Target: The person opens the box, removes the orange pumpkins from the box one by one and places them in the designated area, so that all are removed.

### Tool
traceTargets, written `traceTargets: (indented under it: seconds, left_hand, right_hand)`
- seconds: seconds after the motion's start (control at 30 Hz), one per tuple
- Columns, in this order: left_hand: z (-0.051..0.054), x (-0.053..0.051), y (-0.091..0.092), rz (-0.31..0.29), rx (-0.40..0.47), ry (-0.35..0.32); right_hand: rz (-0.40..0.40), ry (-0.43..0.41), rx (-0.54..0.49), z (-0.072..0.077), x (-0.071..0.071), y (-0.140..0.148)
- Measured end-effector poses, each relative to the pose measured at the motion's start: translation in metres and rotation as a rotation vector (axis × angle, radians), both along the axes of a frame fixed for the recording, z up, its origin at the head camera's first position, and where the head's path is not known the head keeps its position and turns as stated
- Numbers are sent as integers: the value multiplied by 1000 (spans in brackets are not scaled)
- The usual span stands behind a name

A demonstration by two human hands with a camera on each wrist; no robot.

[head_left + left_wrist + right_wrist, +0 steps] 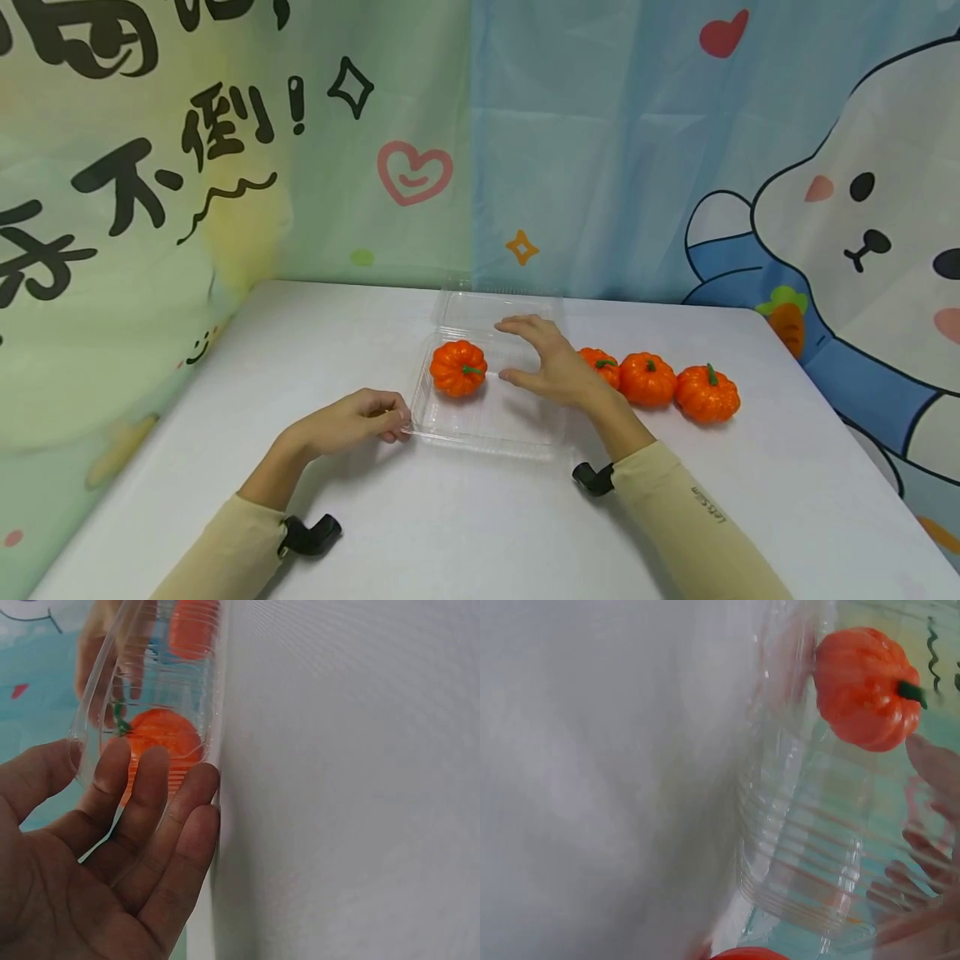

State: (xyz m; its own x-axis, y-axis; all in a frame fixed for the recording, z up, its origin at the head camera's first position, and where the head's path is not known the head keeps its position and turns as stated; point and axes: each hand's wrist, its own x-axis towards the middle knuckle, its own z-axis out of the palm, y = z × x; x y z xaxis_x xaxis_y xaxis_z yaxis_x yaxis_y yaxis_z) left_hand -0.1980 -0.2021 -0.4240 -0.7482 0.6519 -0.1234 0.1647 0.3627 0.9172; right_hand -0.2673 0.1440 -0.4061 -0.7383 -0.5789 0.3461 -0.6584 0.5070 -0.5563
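Observation:
A clear plastic clamshell box [517, 425] lies with its lid [495, 310] folded back on the white table. In its left part sits an orange toy pumpkin [454, 368] with a green stem. My left hand [360, 422] grips the box's near left corner, thumb at the rim and fingers against the outer wall in the left wrist view. Over the box's right part hovers my right hand [551, 362], fingers spread and holding nothing, apart from the pumpkin. In the right wrist view, that pumpkin [868, 690] shows beyond the clear wall, near the right thumb.
Three more orange pumpkins stand in a row right of the box: one partly behind the right hand [602, 367], a middle one [647, 380] and an outer one [707, 395]. A printed curtain [555, 150] hangs behind the white table [465, 533].

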Motion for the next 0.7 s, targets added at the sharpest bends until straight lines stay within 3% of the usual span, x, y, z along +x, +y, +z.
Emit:
traceTargets:
  seconds: [0.47,0.7]
  left_hand:
    - [0,1,1,-2,4,-17]
    - [1,0,0,-4,-4,-8]
  right_hand:
    - [40,24,29,-3,1,-16]
    - [20,3,127,1,2,-23]
